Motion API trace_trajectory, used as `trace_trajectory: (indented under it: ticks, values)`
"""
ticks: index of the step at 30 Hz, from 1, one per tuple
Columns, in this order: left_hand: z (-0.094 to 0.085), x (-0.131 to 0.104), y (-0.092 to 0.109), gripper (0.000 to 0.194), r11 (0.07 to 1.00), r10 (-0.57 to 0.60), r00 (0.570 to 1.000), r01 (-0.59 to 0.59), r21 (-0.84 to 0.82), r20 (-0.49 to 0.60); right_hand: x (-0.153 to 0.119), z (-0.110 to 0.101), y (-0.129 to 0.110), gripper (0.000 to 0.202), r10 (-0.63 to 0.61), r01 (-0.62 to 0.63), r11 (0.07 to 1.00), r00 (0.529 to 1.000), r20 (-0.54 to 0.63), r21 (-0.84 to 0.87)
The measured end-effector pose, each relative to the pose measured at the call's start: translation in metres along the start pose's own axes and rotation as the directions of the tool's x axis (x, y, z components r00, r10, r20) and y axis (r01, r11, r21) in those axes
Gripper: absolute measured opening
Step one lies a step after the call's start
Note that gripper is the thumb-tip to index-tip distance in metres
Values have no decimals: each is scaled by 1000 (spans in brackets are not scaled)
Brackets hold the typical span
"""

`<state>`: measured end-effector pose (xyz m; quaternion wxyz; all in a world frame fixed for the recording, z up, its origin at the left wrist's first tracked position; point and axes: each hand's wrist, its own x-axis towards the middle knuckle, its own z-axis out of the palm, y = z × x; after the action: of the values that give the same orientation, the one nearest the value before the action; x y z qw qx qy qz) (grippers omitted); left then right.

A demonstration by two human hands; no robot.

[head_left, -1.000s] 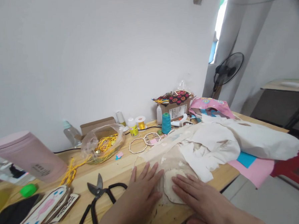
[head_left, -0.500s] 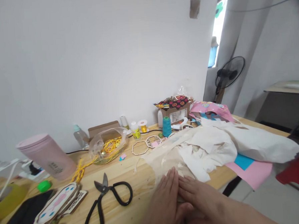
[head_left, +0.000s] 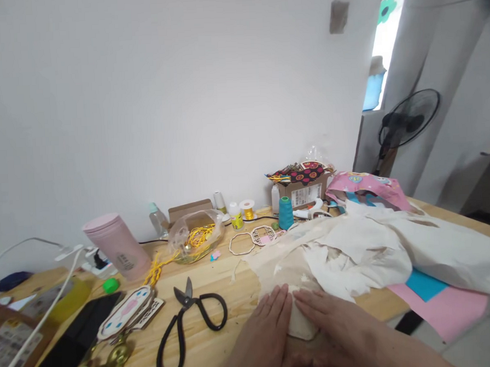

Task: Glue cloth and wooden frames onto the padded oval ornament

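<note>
My left hand lies flat, palm down, fingers together and stretched out, on the left side of a small cream piece near the table's front edge. My right hand rests flat on the right side of the same piece, fingertips pointing up and left. Both thumbs are low between the wrists and partly hidden. Under and beyond the fingertips spreads thin beige fabric, joined by crumpled white cloth to the right. Black-handled scissors lie with parted blades left of my left hand.
A pink tumbler, a bag of yellow cord, a teal thread cone and a filled box stand along the wall. Brass pieces and a black phone-like slab lie at the left. Pink and blue sheets overhang the right edge.
The view has swung left, so objects appear further right. My hands have parted slightly, and the cream piece now shows between them.
</note>
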<state>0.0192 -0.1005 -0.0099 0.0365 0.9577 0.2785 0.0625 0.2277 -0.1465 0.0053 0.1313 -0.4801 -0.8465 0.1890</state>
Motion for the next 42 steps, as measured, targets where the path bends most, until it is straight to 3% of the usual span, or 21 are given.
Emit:
trace_trajectory:
  ticks: [5, 10, 15, 18, 22, 24, 26, 29, 31, 33, 35, 37, 39, 42]
  values:
    - [5, -1, 2, 77, 1000, -8, 1000, 8, 10, -24, 13, 4, -5, 92, 65, -67, 995, 998, -26, -79]
    - [9, 0, -1, 84, 1000, 8, 998, -8, -2, -61, 16, -1, -12, 92, 31, -33, 990, 999, -20, -136]
    - [-2, -5, -5, 75, 1000, -15, 1000, 15, 27, -22, 12, 5, -1, 94, -15, 11, 996, 999, -51, -86]
    - [-6, -10, -3, 77, 996, -42, 997, 47, 79, -69, 13, 6, 0, 97, -12, 10, 998, 999, -36, -60]
    - [5, -11, 4, 94, 979, 99, 986, -73, 188, -132, 18, -3, -13, 91, 71, -66, 994, 996, 49, -89]
    - [14, -10, 4, 98, 971, 117, 980, -78, 228, -162, 20, -6, -21, 88, 76, -64, 993, 990, 122, -95]
    - [22, -9, 2, 95, 967, 108, 975, -58, 246, -195, 22, -6, -26, 80, 43, -31, 997, 984, 173, -72]
    - [33, -10, -6, 75, 966, 97, 973, -41, 256, -208, 23, 0, -27, 65, 10, 9, 995, 983, 186, -103]
    - [42, -10, -12, 64, 957, 115, 968, -48, 288, -222, 20, 6, -23, 60, -29, 58, 975, 990, 138, -213]
    - [53, -10, -16, 60, 937, 152, 940, -39, 347, -306, 14, 14, -17, 52, -126, 132, 917, 991, 41, -377]
    - [62, -10, -17, 56, 921, 149, 887, 37, 388, -438, 5, 21, -12, 39, -251, 163, 808, 965, -81, -566]
    - [68, -8, -16, 50, 906, 145, 827, 109, 408, -544, -4, 26, -10, 31, -320, 116, 715, 931, -174, -690]
    - [69, -6, -12, 44, 896, 157, 794, 136, 423, -587, -11, 28, -10, 30, -337, 75, 669, 917, -211, -740]
    - [64, 2, 0, 36, 880, 153, 793, 163, 446, -590, -14, 23, -12, 30, -329, 66, 674, 919, -218, -736]
